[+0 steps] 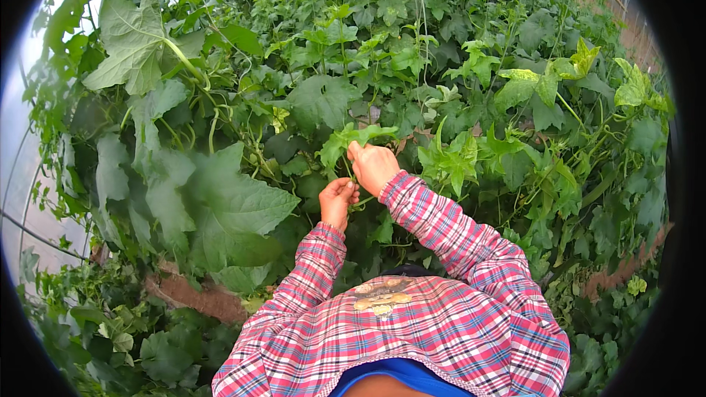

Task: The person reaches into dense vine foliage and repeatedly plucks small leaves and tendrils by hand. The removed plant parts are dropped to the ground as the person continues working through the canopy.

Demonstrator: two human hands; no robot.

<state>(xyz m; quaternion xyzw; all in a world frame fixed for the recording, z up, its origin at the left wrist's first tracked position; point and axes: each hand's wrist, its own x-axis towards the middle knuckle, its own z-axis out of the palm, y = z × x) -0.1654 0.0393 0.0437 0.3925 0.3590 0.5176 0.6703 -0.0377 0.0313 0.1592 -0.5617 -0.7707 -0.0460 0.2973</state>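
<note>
My right hand (376, 169) is closed around the upper part of a thin green vine stem (348, 166), just under a young lobed leaf (359, 135). Slightly lower and to the left, my left hand (336, 202) pinches the same stem between thumb and fingertips. The two hands are close together, right above left. What lies inside the right fist is hidden by its fingers. Behind the hands, a broad dark leaf (324, 100) hangs among the other vines.
Large leaves (242, 204) stand close on the left, near my left forearm. Thin vertical strings (423, 22) run up through the dense vines. Bare soil (193, 292) shows at lower left. A curved frame with plastic sheeting (49, 215) borders the left side.
</note>
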